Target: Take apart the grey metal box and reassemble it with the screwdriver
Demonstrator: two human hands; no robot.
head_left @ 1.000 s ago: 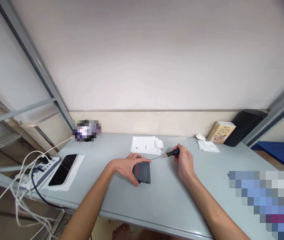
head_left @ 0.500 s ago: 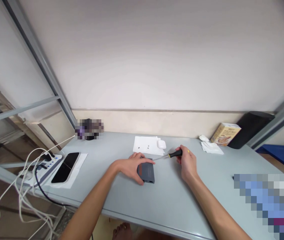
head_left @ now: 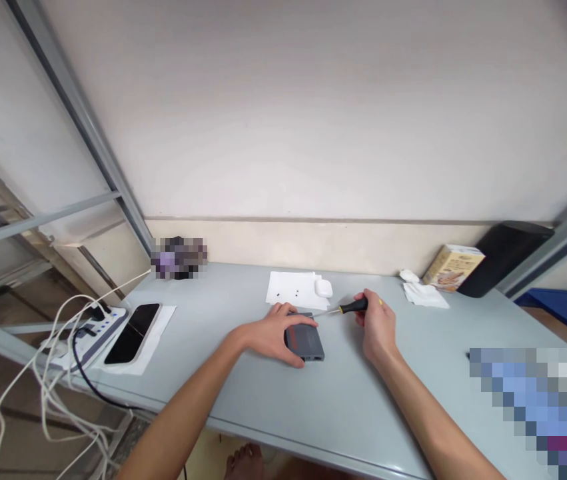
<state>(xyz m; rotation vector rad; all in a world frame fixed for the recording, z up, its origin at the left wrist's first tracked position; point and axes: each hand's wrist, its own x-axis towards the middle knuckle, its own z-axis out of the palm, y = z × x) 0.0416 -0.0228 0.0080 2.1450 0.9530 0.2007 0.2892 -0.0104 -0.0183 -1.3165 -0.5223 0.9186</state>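
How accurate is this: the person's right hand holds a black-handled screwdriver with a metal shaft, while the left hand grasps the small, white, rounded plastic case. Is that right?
Not quite: the head view shows the left hand grasping the flat, dark grey, rectangular box, not the small, white, rounded case. The right hand does hold the black-handled screwdriver.

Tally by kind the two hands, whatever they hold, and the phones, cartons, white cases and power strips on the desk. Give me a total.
Left hand and right hand: 2
Screwdriver: 1
Grey box: 1
Phone: 1
Carton: 1
White case: 1
Power strip: 1
Total: 8
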